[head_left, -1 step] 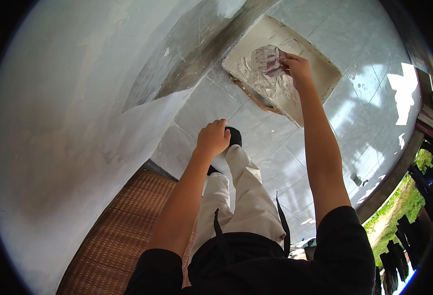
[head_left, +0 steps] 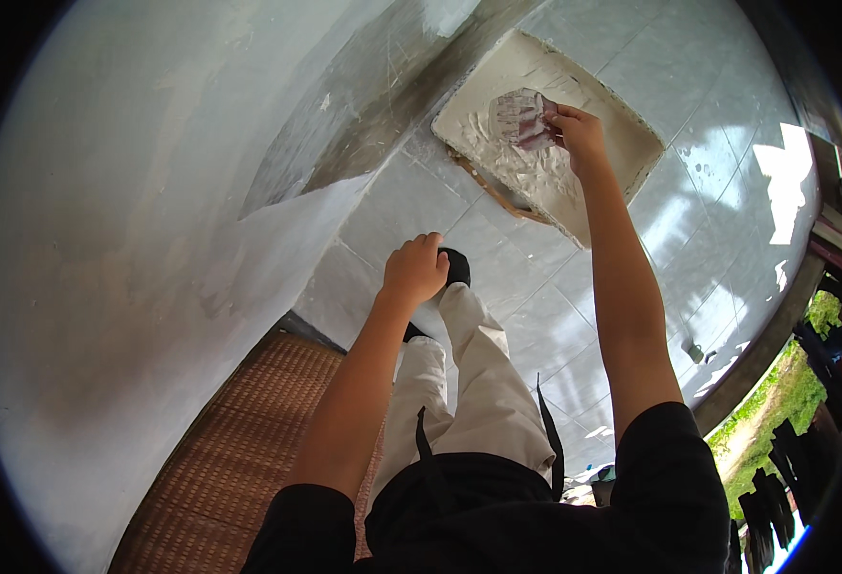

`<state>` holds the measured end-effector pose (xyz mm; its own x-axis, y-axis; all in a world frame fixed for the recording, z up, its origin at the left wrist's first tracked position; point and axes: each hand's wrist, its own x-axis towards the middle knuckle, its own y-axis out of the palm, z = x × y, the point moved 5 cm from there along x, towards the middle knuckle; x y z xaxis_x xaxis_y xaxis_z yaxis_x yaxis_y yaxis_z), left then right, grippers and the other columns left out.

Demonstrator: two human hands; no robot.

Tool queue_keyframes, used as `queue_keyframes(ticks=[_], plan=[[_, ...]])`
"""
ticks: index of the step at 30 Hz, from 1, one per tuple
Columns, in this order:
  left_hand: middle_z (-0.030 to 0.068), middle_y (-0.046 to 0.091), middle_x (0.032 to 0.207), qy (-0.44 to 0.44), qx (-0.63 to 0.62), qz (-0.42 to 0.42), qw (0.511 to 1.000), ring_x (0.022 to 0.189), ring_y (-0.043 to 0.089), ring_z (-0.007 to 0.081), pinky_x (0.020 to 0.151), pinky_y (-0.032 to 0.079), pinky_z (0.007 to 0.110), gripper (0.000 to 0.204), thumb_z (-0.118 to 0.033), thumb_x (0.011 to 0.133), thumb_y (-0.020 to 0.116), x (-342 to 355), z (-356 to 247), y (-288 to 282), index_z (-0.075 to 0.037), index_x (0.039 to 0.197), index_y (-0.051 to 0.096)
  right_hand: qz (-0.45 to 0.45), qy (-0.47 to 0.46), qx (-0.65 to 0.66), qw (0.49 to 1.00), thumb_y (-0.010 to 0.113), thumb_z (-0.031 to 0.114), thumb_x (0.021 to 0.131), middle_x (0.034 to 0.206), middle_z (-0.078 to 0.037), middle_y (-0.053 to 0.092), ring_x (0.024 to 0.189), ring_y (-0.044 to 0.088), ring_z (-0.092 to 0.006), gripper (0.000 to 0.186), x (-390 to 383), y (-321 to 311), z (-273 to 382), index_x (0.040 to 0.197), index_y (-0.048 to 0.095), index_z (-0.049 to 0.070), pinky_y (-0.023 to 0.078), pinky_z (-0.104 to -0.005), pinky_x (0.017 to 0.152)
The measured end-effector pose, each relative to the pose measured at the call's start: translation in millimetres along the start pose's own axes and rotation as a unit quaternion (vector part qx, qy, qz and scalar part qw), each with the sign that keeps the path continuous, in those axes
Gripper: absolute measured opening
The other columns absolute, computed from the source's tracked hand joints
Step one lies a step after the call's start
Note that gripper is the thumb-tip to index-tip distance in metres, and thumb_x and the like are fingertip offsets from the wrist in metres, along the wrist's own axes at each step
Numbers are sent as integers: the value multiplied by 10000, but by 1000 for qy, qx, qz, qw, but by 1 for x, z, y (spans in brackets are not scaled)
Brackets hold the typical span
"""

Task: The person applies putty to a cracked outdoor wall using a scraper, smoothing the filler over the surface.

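My right hand (head_left: 579,134) pinches the edge of a flat, reddish-brown scraper (head_left: 528,122) smeared with whitish plaster. The scraper is over a rectangular tray (head_left: 645,158), within its outline. Wet, off-white plaster (head_left: 483,91) covers much of the tray's inside, with ridges and smears around the scraper. Nearer to me, my left hand (head_left: 415,269) is lowered above my dark shoe (head_left: 456,266), its fingers curled in. The palm is turned away, so whatever it may hold is hidden.
A grey wall (head_left: 134,220) with a darker patch rises at the left. Thin wooden strips (head_left: 491,187) lie by the tray's near side on the tiled floor (head_left: 545,277). A brown woven panel (head_left: 239,440) is at lower left. Greenery (head_left: 775,402) shows beyond the floor's right edge.
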<state>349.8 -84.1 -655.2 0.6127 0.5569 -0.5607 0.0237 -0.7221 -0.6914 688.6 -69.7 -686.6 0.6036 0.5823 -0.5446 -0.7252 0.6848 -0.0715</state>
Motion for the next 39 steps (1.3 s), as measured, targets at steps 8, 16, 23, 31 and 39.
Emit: queue_keyframes(ticks=[8, 16, 23, 31, 39], plan=[[139, 671, 1133, -4, -9, 16, 1000, 1058, 642, 330, 898, 514, 465, 301, -222, 937, 580, 0, -10, 7, -63, 1193, 578, -57, -182, -329, 925, 680, 119, 835, 826, -128, 746, 710, 708, -254, 189, 0, 28, 15, 981, 766, 35, 555, -368, 701], [155, 676, 1131, -22, -3, 32, 999, 1027, 659, 351, 881, 525, 464, 308, -223, 940, 580, -11, 3, 12, -54, 1199, 575, 25, -221, -431, 874, 638, 172, 815, 831, -173, 729, 808, 711, -337, 215, -1, 60, 39, 955, 779, 90, 567, -407, 799], [149, 676, 1132, -33, -13, 30, 999, 1034, 658, 345, 882, 525, 458, 303, -226, 944, 579, -14, 5, 10, -57, 1195, 576, 54, -268, -546, 792, 649, 134, 780, 814, -175, 726, 800, 713, -337, 230, 18, 83, 45, 962, 787, 109, 574, -420, 811], [150, 675, 1128, -33, -14, 26, 999, 1047, 652, 341, 892, 521, 453, 297, -222, 946, 577, -16, 6, 15, -54, 1190, 578, -19, -182, -379, 907, 680, 140, 773, 800, -147, 733, 726, 714, -277, 226, 32, 34, 17, 966, 788, 96, 561, -367, 725], [157, 675, 1136, -43, -30, 27, 998, 1060, 650, 338, 898, 519, 449, 299, -222, 948, 574, -24, 7, 14, -54, 1194, 577, -64, -54, -50, 995, 681, 63, 871, 812, -63, 716, 729, 668, -133, 168, 10, 0, -3, 1006, 754, -6, 551, -284, 693]])
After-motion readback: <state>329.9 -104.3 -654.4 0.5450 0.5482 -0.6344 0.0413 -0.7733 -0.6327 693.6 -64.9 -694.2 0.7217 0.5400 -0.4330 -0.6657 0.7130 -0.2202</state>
